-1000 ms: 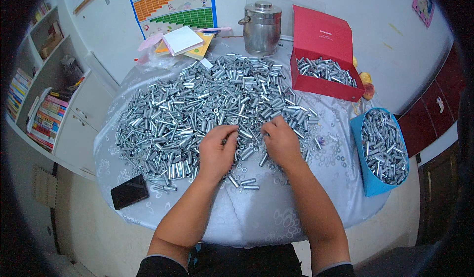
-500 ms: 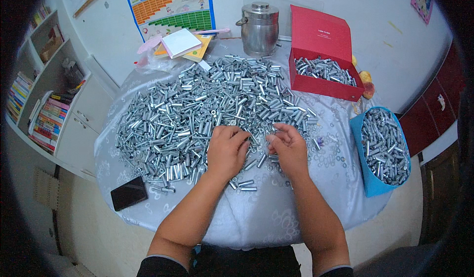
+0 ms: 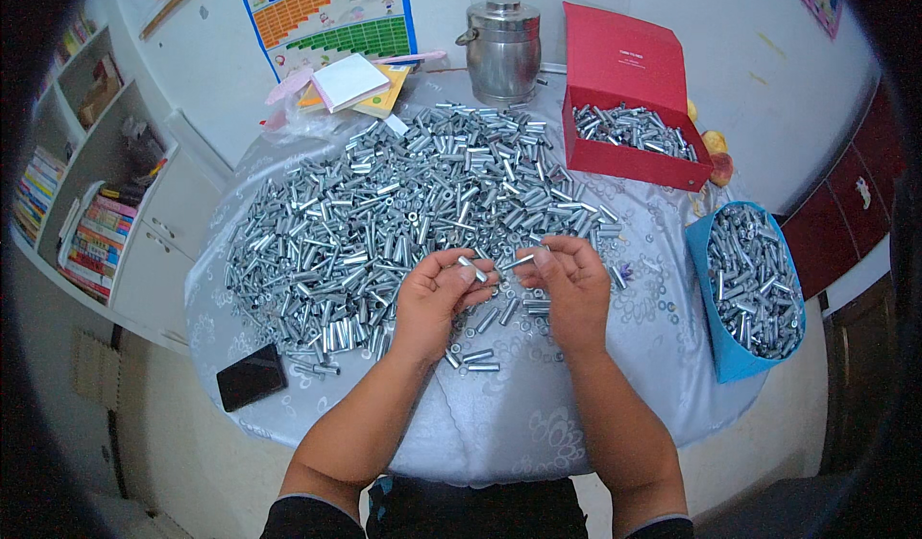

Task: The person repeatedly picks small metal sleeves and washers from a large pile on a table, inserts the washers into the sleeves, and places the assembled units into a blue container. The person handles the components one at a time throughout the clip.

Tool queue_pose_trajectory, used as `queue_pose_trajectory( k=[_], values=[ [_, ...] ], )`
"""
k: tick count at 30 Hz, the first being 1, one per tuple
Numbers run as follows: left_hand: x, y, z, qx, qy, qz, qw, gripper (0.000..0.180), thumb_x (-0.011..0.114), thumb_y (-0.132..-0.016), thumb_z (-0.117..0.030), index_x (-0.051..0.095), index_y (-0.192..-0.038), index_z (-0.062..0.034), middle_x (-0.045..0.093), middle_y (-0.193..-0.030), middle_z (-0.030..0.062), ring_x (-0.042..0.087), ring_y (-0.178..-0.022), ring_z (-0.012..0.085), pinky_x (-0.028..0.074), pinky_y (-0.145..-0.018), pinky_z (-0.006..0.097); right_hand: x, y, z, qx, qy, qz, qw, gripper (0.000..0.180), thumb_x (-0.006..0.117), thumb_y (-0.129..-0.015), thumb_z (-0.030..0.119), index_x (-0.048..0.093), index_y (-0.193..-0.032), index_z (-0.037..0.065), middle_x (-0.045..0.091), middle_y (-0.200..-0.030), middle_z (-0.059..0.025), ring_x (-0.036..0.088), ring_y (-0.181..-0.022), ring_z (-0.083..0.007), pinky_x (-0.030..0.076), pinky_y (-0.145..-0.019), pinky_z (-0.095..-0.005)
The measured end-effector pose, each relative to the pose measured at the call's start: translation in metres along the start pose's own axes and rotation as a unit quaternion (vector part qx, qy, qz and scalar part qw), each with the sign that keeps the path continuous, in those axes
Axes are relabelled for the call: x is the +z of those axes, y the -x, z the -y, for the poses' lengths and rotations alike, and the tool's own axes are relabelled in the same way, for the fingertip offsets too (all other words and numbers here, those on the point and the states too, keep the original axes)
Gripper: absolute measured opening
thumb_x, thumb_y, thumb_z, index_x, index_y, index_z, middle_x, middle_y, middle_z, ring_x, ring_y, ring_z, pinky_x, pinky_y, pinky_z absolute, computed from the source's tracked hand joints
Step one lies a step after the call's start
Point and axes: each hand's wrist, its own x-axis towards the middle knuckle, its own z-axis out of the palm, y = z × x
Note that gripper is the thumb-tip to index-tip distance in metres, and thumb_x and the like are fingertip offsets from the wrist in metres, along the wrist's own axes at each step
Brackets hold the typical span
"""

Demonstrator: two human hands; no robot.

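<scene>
A large heap of silvery metal sleeves [image 3: 336,222], mixed with thinner pins and small rings, covers the middle of the table. At its near edge my left hand [image 3: 437,289] is closed on a short metal sleeve [image 3: 472,269], which points up and left between thumb and fingers. Just to the right, my right hand [image 3: 573,285] pinches a thin metal bolt [image 3: 517,263], its far end reaching toward the left hand. A small gap shows between the sleeve and the bolt. Loose sleeves [image 3: 480,356] and rings lie on the cloth below and between the hands.
A blue bin [image 3: 708,294] full of metal parts stands at right. Behind it sits an open red box [image 3: 634,162] with more of them. A steel pot [image 3: 504,54], notebooks [image 3: 351,83] and a black phone [image 3: 252,378] also rest on the tablecloth [image 3: 432,433].
Both hands have turned and lifted a little from the heap. A sleeve now shows in the left fingers and a bolt in the right.
</scene>
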Motion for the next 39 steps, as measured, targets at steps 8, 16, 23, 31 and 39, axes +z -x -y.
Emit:
queue_pose_trajectory(
  k=[8,16,23,31,39],
  values=[
    [-0.001,0.001,-0.001,-0.033,0.123,0.021,0.992,0.015,0.056,-0.093,-0.006,0.055,-0.107,-0.0023,0.064,-0.108,0.0184,0.066,-0.099,0.0264,0.058,-0.083,0.035,0.002,0.002,0.001,0.020,-0.011,0.009,1.000,0.017,0.059,-0.092,0.005,0.052,-0.105,-0.003,0.068,-0.093,-0.0169,0.068,-0.079,-0.0185,0.056,-0.066,-0.0269],
    [0.002,0.003,-0.002,-0.047,0.134,0.029,0.989,0.013,0.058,-0.092,-0.006,0.056,-0.104,-0.0031,0.065,-0.107,0.0175,0.067,-0.096,0.0253,0.059,-0.081,0.033,0.004,0.003,-0.001,0.025,0.013,0.017,0.999,0.017,0.059,-0.092,0.005,0.052,-0.104,-0.004,0.068,-0.093,-0.0165,0.068,-0.079,-0.0191,0.056,-0.066,-0.0270],
    [0.000,0.003,0.000,-0.071,0.094,-0.006,0.993,0.018,0.060,-0.091,-0.008,0.059,-0.107,0.0013,0.067,-0.102,0.0164,0.068,-0.092,0.0234,0.059,-0.079,0.032,0.005,0.003,0.003,0.035,-0.021,-0.018,0.999,0.015,0.059,-0.092,0.005,0.052,-0.103,-0.003,0.068,-0.094,-0.0169,0.068,-0.079,-0.0190,0.056,-0.068,-0.0268],
    [0.005,0.005,0.002,-0.056,0.073,-0.028,0.995,0.023,0.060,-0.091,-0.007,0.060,-0.112,0.0031,0.068,-0.098,0.0146,0.069,-0.086,0.0203,0.059,-0.075,0.028,0.005,0.008,-0.007,0.037,0.068,0.048,0.996,0.019,0.064,-0.088,0.009,0.064,-0.102,-0.003,0.068,-0.092,-0.0116,0.065,-0.080,-0.0146,0.052,-0.070,-0.0255],
    [-0.001,0.003,0.001,-0.043,0.097,-0.009,0.994,0.026,0.057,-0.094,-0.013,0.059,-0.116,0.0018,0.067,-0.104,0.0145,0.068,-0.091,0.0205,0.058,-0.077,0.030,-0.001,0.005,-0.010,0.045,0.142,0.078,0.986,0.015,0.066,-0.086,0.009,0.069,-0.099,0.001,0.065,-0.087,-0.0056,0.059,-0.073,-0.0104,0.048,-0.065,-0.0236]
  ],
)
